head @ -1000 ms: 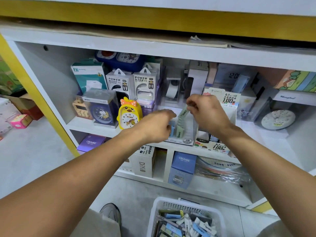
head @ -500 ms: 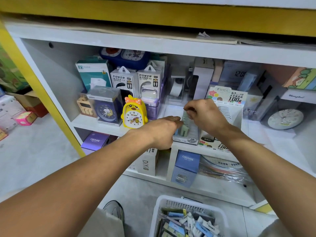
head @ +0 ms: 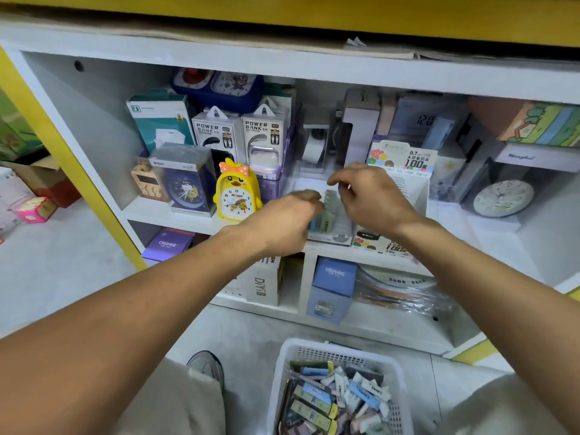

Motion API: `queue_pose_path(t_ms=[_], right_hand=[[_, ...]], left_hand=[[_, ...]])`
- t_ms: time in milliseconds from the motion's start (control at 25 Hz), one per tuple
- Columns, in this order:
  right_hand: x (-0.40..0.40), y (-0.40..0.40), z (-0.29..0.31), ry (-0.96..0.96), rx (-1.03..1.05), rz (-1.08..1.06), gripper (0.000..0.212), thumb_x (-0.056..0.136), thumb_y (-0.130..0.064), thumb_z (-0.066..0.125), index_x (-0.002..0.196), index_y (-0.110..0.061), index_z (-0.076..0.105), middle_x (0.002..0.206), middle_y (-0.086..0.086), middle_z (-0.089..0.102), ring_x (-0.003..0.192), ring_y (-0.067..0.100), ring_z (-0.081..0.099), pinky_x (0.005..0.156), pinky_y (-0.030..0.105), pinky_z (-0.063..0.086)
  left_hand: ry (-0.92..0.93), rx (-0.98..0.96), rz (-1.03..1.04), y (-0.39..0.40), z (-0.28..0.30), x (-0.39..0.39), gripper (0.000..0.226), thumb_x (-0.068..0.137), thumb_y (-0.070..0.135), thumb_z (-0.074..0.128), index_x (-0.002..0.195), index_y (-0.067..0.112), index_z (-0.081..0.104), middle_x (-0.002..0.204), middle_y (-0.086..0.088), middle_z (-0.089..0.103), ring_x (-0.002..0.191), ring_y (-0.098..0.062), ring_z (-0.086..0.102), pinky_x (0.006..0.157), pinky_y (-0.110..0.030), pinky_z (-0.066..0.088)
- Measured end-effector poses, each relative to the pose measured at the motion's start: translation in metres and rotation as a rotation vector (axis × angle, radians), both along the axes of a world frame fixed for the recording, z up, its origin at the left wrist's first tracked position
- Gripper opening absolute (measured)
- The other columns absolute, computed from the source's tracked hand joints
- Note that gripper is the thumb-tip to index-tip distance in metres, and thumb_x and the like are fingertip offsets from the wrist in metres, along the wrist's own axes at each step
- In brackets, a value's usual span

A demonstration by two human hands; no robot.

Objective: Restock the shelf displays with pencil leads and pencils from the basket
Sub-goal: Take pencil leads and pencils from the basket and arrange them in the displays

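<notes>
Both hands work at the clear plastic lead display tray (head: 332,227) on the shelf: the left hand (head: 282,222), fingers curled, its grasp hidden; the right hand (head: 373,199) hovers loosely curled, empty. Seating pale green lead packs (head: 328,211) seems underway; next likely calls for the white slotted plastic basket (head: 282,378).

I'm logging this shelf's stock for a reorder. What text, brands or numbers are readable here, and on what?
"POWER BANK": two white boxes
"CRUHRE": purple box, blue box
"DIY": white carton
"0.7" and "100": lead display card
"12:0": grey clock box
1 to 12: yellow duck clock
Basket packets, small print elsewhere: too blurred.
</notes>
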State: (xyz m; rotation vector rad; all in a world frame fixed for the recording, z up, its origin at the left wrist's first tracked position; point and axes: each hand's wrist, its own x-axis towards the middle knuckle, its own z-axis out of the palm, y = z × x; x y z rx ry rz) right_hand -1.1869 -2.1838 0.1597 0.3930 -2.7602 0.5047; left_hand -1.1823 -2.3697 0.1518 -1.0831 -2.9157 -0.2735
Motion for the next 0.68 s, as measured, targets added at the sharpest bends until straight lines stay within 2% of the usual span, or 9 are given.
queue_pose_path(t_ms=[80,160,240,360,400,480,560,680], right_hand=[[0.027,0.005,-0.002,-0.087,-0.116,-0.037,0.027,0.091,-0.010,0.055,0.105,-0.023,0.074,0.105,-0.001,0.071,0.098,0.020,0.063,0.087,0.033,0.052],[0.056,0.009,-0.017,-0.231,-0.100,-0.028,0.026,0.086,-0.010,0.058,0.096,-0.025,0.076,0.091,-0.005,0.071,0.085,0.014,0.062,0.077,0.023,0.046],[0.084,0.016,-0.045,-0.429,0.010,-0.007,0.026,0.085,-0.007,0.059,0.094,-0.023,0.077,0.086,-0.005,0.069,0.081,0.012,0.061,0.074,0.019,0.041],[0.112,0.030,-0.097,-0.707,0.136,-0.030,0.028,0.087,-0.006,0.057,0.104,-0.019,0.075,0.098,0.000,0.072,0.078,0.011,0.059,0.076,0.021,0.046],[0.117,0.035,-0.117,-0.761,0.142,-0.052,0.030,0.088,-0.005,0.056,0.108,-0.017,0.074,0.104,0.002,0.073,0.082,0.013,0.062,0.079,0.022,0.049],[0.128,0.041,-0.157,-0.825,0.141,-0.097,0.035,0.090,-0.005,0.055,0.120,-0.014,0.070,0.120,0.006,0.070,0.105,0.020,0.064,0.091,0.025,0.050],[0.136,0.046,-0.197,-0.876,0.137,-0.131,0.047,0.091,-0.009,0.059,0.138,-0.014,0.057,0.139,0.009,0.059,0.126,0.025,0.055,0.104,0.031,0.046],[0.143,0.055,-0.251,-0.930,0.183,-0.125,0.067,0.094,-0.021,0.061,0.155,-0.014,0.032,0.156,0.011,0.041,0.141,0.028,0.041,0.112,0.034,0.037]], left_hand=[[0.063,0.079,-0.001,0.002,-0.008,0.014,0.041,0.081,0.004,0.048,0.119,0.011,0.059,0.119,-0.008,0.058,0.114,-0.028,0.054,0.087,-0.042,0.050],[-0.058,0.087,-0.005,0.005,-0.023,0.030,0.032,0.081,0.006,0.050,0.110,0.012,0.063,0.110,-0.008,0.065,0.104,-0.028,0.059,0.083,-0.038,0.051],[-0.246,-0.021,-0.014,0.012,-0.048,0.047,0.030,0.084,0.008,0.052,0.112,0.013,0.063,0.109,-0.008,0.067,0.101,-0.027,0.061,0.084,-0.035,0.051],[-0.434,-0.291,-0.059,0.026,-0.094,0.064,0.035,0.089,0.007,0.053,0.123,0.009,0.059,0.116,-0.011,0.065,0.106,-0.029,0.059,0.088,-0.037,0.051],[-0.469,-0.353,-0.068,0.031,-0.111,0.068,0.034,0.088,0.006,0.052,0.121,0.006,0.060,0.115,-0.014,0.064,0.105,-0.031,0.059,0.087,-0.040,0.052],[-0.508,-0.427,-0.064,0.039,-0.145,0.074,0.032,0.087,0.004,0.052,0.118,0.002,0.060,0.115,-0.017,0.063,0.104,-0.033,0.059,0.087,-0.042,0.053],[-0.546,-0.454,-0.049,0.051,-0.182,0.080,0.039,0.088,0.007,0.055,0.127,0.003,0.054,0.125,-0.017,0.060,0.111,-0.032,0.058,0.091,-0.039,0.052],[-0.595,-0.426,-0.001,0.062,-0.233,0.082,0.045,0.085,0.011,0.062,0.129,0.007,0.052,0.128,-0.015,0.059,0.112,-0.029,0.059,0.090,-0.035,0.052]])
